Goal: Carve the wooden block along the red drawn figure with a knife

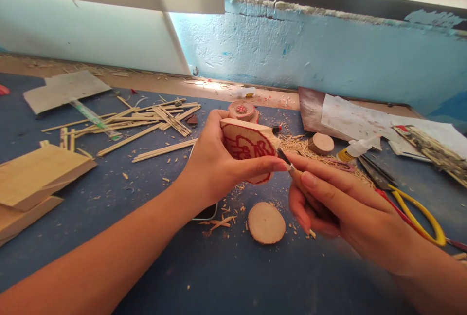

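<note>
My left hand (215, 164) grips a pale wooden block (248, 144) marked with red lines, its face turned toward me and its right edge rough. In my right hand (328, 198) is a carving knife (297, 174) with a wooden handle and a dark blade. The blade touches or nearly touches the block's right edge, and my left thumb lies against the tool near the blade. Below the hands a round wood slice (266, 223) rests flat on the dark blue table (175, 276). A phone (206, 213) is partly hidden under my left wrist.
Thin sticks (160, 120) and stacked wood blocks (44, 174) lie at left. Behind the hands are a decorated wood slice (241, 109) and wood shavings (292, 143). Toward the right are a small wood disc (321, 143), a glue bottle (359, 148) and yellow-handled scissors (419, 208).
</note>
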Motion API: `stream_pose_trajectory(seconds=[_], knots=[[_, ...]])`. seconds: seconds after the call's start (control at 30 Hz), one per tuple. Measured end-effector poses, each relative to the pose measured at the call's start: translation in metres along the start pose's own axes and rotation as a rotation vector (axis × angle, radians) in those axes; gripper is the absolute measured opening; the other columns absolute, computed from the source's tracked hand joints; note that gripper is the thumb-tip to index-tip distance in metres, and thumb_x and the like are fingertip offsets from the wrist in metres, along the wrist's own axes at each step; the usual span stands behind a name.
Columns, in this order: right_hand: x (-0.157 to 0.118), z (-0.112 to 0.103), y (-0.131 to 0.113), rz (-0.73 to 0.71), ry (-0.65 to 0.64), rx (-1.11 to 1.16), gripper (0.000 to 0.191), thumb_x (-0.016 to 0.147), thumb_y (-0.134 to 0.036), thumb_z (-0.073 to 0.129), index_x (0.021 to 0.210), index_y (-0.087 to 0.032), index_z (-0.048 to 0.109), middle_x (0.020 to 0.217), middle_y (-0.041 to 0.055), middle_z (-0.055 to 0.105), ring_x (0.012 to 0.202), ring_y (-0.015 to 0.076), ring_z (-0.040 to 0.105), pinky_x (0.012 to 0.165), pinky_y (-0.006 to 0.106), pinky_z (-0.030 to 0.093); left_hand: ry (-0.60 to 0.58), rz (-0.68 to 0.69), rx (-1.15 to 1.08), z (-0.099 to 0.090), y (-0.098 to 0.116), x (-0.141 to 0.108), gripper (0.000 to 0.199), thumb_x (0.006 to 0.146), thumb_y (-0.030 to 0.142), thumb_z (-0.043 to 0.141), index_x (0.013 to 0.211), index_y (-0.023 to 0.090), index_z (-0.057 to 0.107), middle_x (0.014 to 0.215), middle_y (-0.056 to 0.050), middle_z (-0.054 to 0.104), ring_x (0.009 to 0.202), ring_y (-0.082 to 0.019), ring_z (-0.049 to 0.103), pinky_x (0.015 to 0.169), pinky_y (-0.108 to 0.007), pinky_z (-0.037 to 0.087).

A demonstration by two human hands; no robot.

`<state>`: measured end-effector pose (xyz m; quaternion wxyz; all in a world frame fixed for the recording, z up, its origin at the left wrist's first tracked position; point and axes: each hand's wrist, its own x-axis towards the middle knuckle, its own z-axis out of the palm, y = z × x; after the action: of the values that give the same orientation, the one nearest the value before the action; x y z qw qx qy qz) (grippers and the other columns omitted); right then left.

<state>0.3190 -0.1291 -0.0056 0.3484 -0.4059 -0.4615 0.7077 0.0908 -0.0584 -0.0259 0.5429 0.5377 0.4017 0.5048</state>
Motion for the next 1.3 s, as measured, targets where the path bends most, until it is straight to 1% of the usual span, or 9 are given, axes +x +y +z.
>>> stream_pose_trajectory(seconds=[0.13, 0.27, 0.47, 0.57, 0.67, 0.8, 0.93, 1.07, 1.3], knots=[[-0.003, 0.003, 0.002, 0.012, -0.008, 0.087, 0.061, 0.112, -0.058, 0.077, 0.169, -0.04, 0.067, 0.077, -0.0004, 0.069, 0.059, 0.0067, 0.042, 0.051, 0.017, 0.03, 0.025, -0.013, -0.04, 0.001, -0.001, 0.0, 0.093, 0.054, 0.041, 0.117, 0.113, 0.029, 0.046, 0.102, 0.0, 0.079, 0.087, -0.026, 0.085, 0.063, -0.028, 0.068], [-0.002, 0.004, 0.005, 0.017, -0.029, 0.174, 0.055, 0.11, -0.055, 0.081, 0.163, -0.047, 0.072, 0.072, -0.0031, 0.061, 0.057, 0.0057, 0.034, 0.049, 0.015, 0.026, 0.035, 0.025, -0.052, 0.002, -0.001, 0.0, 0.09, 0.056, 0.035, 0.117, 0.111, 0.028, 0.047, 0.101, 0.0, 0.079, 0.093, -0.027, 0.087, 0.068, -0.028, 0.07], [-0.001, 0.005, 0.007, 0.014, -0.057, 0.259, 0.045, 0.112, -0.051, 0.079, 0.157, -0.051, 0.077, 0.077, -0.0002, 0.072, 0.054, 0.004, 0.033, 0.049, 0.014, 0.028, 0.017, 0.057, -0.096, 0.005, 0.001, -0.001, 0.089, 0.059, 0.036, 0.117, 0.113, 0.028, 0.047, 0.098, 0.002, 0.078, 0.088, -0.023, 0.086, 0.068, -0.025, 0.069], [0.0, 0.004, 0.009, 0.003, -0.064, 0.267, 0.047, 0.113, -0.051, 0.077, 0.16, -0.05, 0.075, 0.081, 0.0022, 0.078, 0.055, 0.0048, 0.037, 0.049, 0.014, 0.03, 0.0, 0.041, -0.13, 0.006, 0.001, -0.002, 0.09, 0.057, 0.03, 0.118, 0.114, 0.027, 0.047, 0.1, 0.002, 0.08, 0.087, -0.02, 0.085, 0.069, -0.022, 0.068], [0.0, 0.004, 0.011, -0.007, -0.062, 0.256, 0.059, 0.114, -0.051, 0.076, 0.171, -0.045, 0.065, 0.085, 0.0045, 0.081, 0.056, 0.0057, 0.04, 0.05, 0.015, 0.03, -0.009, 0.019, -0.157, 0.006, 0.002, -0.002, 0.091, 0.057, 0.028, 0.118, 0.114, 0.026, 0.047, 0.099, 0.002, 0.08, 0.083, -0.018, 0.084, 0.066, -0.02, 0.066], [0.0, 0.003, 0.011, -0.03, -0.061, 0.213, 0.067, 0.117, -0.05, 0.071, 0.18, -0.037, 0.053, 0.084, 0.0049, 0.081, 0.054, 0.0062, 0.037, 0.049, 0.018, 0.027, -0.04, -0.032, -0.179, 0.006, 0.005, -0.002, 0.089, 0.056, 0.024, 0.117, 0.112, 0.026, 0.048, 0.098, 0.002, 0.081, 0.083, -0.018, 0.084, 0.065, -0.019, 0.065], [0.0, 0.002, 0.009, -0.031, -0.066, 0.222, 0.061, 0.116, -0.05, 0.071, 0.175, -0.04, 0.059, 0.084, 0.0037, 0.082, 0.054, 0.0068, 0.037, 0.048, 0.018, 0.026, -0.04, -0.031, -0.143, 0.005, 0.007, 0.0, 0.088, 0.057, 0.032, 0.117, 0.111, 0.026, 0.048, 0.113, -0.004, 0.084, 0.096, -0.023, 0.087, 0.067, -0.021, 0.066], [0.0, 0.002, 0.009, -0.029, -0.081, 0.23, 0.064, 0.115, -0.052, 0.073, 0.176, -0.04, 0.057, 0.083, 0.0026, 0.081, 0.053, 0.0064, 0.035, 0.048, 0.017, 0.027, -0.028, -0.024, -0.112, 0.005, 0.008, -0.001, 0.091, 0.059, 0.042, 0.116, 0.112, 0.028, 0.044, 0.121, -0.007, 0.084, 0.1, -0.027, 0.088, 0.065, -0.024, 0.066], [0.0, 0.01, 0.014, -0.099, -0.099, 0.225, 0.069, 0.117, -0.054, 0.07, 0.182, -0.042, 0.048, 0.082, 0.0001, 0.076, 0.053, 0.0061, 0.029, 0.049, 0.018, 0.028, -0.013, -0.008, -0.142, 0.011, 0.011, -0.007, 0.093, 0.061, 0.039, 0.116, 0.113, 0.03, 0.04, 0.111, -0.002, 0.081, 0.09, -0.025, 0.088, 0.06, -0.024, 0.066]])
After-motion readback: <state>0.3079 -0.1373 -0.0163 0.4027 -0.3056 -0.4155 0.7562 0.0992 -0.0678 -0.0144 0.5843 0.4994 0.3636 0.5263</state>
